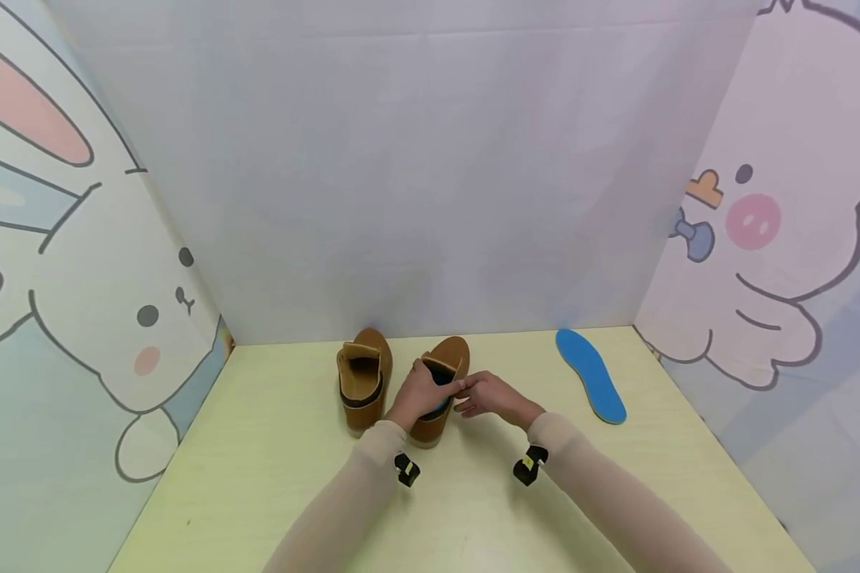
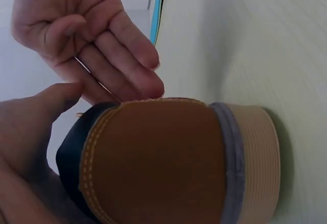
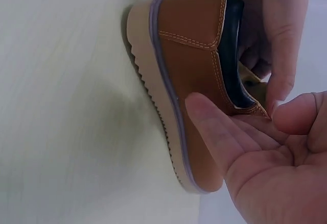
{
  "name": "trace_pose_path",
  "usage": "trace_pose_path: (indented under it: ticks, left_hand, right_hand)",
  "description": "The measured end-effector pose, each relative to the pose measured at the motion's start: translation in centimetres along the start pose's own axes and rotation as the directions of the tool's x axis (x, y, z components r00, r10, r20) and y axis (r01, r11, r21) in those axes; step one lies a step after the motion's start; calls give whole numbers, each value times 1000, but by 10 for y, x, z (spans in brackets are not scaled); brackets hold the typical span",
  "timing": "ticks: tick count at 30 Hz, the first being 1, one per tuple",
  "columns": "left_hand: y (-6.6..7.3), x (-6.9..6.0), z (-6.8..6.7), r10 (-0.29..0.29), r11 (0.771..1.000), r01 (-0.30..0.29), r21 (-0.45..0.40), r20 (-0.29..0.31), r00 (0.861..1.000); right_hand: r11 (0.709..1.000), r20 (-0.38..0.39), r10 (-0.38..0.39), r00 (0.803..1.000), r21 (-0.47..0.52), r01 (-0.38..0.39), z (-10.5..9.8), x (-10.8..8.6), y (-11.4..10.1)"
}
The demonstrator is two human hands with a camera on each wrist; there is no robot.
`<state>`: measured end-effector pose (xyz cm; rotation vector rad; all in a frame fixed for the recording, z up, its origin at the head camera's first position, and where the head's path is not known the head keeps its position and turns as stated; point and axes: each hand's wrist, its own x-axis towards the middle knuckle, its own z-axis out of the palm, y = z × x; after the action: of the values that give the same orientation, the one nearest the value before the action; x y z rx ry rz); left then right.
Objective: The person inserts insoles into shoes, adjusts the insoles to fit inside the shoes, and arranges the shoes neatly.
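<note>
Over the opening of the right-hand brown shoe [image 1: 426,430], my left hand [image 1: 421,395] lies with its thumb stretched across toward my other hand. Its fingers curl at the collar and tongue, partly hidden in the right wrist view. A bit of blue shows inside this shoe. My right hand [image 1: 498,398] touches the shoe's right side with nearly straight fingers, palm partly turned up. In the left wrist view the shoe's heel [image 2: 158,157] faces the camera; in the right wrist view its side [image 3: 189,71] and ridged sole stand upright on the table.
Another brown shoe [image 1: 361,410] stands just left of my left hand, toe toward the back wall. A blue insole [image 1: 592,376] lies flat at the back right of the pale table [image 1: 258,477]. Printed cartoon panels [image 1: 774,239] flank both sides.
</note>
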<state>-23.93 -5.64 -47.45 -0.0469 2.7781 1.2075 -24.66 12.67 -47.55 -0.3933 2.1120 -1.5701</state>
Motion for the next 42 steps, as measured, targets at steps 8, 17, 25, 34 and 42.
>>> trace_pose_path:
  ticks: [8, 17, 25, 34, 42]
  left_hand:
    - [1, -3, 7, -14, 990, 15, 139, -8, 1000]
    - [3, 1, 13, -69, 983, 73, 171, -30, 997]
    - [1, 2, 9, -67, 988, 70, 139, -28, 997]
    - [-14, 7, 8, -37, 997, 42, 69, -75, 996]
    - [-5, -1, 1, 15, 999, -13, 31, -90, 996]
  right_hand:
    - [999, 30, -35, 999, 39, 33, -14, -13, 13]
    - [989, 5, -138, 990, 55, 138, -36, -27, 23]
    - [993, -33, -112, 993, 42, 113, -45, -29, 37]
    - [995, -166, -74, 983, -83, 61, -48, -35, 39]
    - [995, -204, -77, 976, -76, 63, -56, -43, 48]
